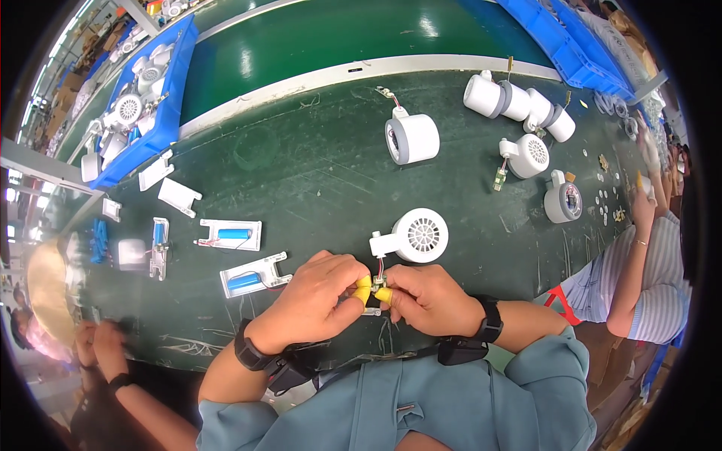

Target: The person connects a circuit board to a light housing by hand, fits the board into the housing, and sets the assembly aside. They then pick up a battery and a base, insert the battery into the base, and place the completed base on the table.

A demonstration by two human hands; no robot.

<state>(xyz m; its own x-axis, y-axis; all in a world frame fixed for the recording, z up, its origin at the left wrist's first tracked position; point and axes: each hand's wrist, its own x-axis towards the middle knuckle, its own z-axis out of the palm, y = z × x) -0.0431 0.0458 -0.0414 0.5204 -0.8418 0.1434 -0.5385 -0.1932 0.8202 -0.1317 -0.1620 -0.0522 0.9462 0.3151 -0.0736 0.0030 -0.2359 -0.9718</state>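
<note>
My left hand [320,293] and my right hand [432,301] meet near the table's front edge, with yellow coverings on some fingertips. Between them they pinch a small circuit board [379,282], partly hidden by the fingers. Thin wires [381,266] run from it up to a white fan head [423,235] with a round grille, lying just beyond my hands. To the left of my left hand lie two white handle shells, a nearer one [267,267] and a farther one [254,226], each holding a blue battery cell.
Empty white shells [179,196] and a blue bin [179,98] of fan parts are at the left. White fan housings [416,139] stand farther back and right, some with boards hanging. Beyond a pale rail [353,70] runs a green belt [361,34]. Co-workers' arms [639,248] show at both sides.
</note>
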